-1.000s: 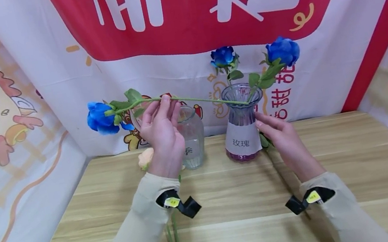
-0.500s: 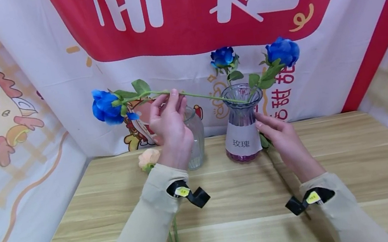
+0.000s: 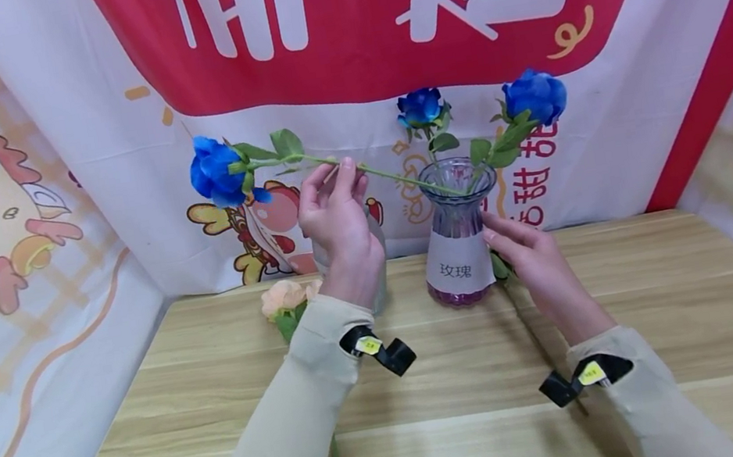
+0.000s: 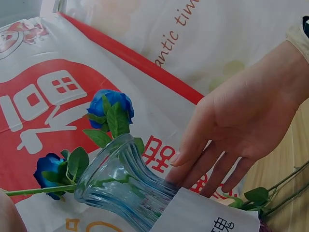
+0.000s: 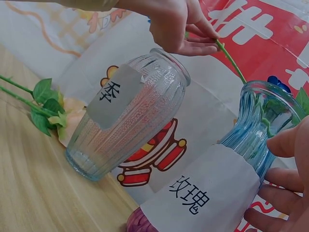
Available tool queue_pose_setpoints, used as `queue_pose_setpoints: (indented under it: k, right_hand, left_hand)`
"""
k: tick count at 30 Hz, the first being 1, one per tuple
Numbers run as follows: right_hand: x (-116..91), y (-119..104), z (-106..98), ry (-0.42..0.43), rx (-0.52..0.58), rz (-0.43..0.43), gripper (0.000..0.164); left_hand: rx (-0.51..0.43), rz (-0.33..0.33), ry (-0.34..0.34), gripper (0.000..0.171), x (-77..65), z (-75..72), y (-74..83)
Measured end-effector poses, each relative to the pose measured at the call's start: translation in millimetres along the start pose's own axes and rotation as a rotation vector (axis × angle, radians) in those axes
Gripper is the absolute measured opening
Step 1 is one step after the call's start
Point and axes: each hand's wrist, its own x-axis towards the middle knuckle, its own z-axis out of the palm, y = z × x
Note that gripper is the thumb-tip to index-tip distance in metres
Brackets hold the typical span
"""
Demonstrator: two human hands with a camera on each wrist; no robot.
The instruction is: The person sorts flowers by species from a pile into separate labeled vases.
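Observation:
My left hand (image 3: 340, 224) pinches the green stem of a blue rose (image 3: 216, 173) between thumb and fingers. The stem slopes down to the right, its end inside the mouth of the purple-blue glass vase (image 3: 459, 210); the bloom hangs out left. Two more blue roses, one at the back (image 3: 420, 108) and one at the right (image 3: 535, 97), stand in this vase. My right hand (image 3: 538, 262) rests against the vase's right side, fingers mostly straight in the left wrist view. A white paper label (image 5: 203, 193) wraps the vase.
A clear glass vase (image 5: 140, 111) with a paper label stands left, partly behind my left hand. Peach flowers (image 3: 283, 298) lie near it, stems toward me. Another stem (image 3: 531, 330) lies right of the labelled vase. A printed cloth (image 3: 353, 136) hangs behind the table.
My left hand has moved right and slightly up with the rose, so its stem slants more steeply into the vase. The right hand has stayed at the vase.

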Motion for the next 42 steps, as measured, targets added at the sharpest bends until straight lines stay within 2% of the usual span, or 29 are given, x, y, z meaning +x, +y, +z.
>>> queue_pose_setpoints:
  k: [7,12,16,19,27,36,42]
  right_hand:
    - [0,0,1,-0.001,-0.002,-0.005,0.059]
    - [0,0,1,-0.002,-0.003,0.008,0.059]
    - [0,1,0,-0.005,-0.002,0.007,0.058]
    - [0,2,-1,-0.007,-0.002,-0.002,0.059]
    - [0,3,-2,-0.006,-0.003,-0.003,0.059]
    - [0,2,-1,-0.008,0.001,-0.003,0.059]
    - [0,2,-1,-0.005,0.005,-0.014,0.059]
  left_hand:
    - [0.084,0.037,-0.069,0.02,0.2,5.0,-4.7]
    - [0.166,0.005,-0.104,0.025,-3.6,11.9,-16.1]
    - [0.229,-0.018,-0.08,0.022,-7.4,18.1,-27.6]
    - [0.279,-0.011,-0.058,0.021,-10.2,21.6,-36.1]
    - [0.523,0.068,-0.065,0.014,-17.3,22.6,-53.6]
    - [0.67,0.063,-0.129,0.016,-20.1,24.2,-52.4]
    - [0.648,0.033,-0.187,0.019,-27.0,18.1,-47.3]
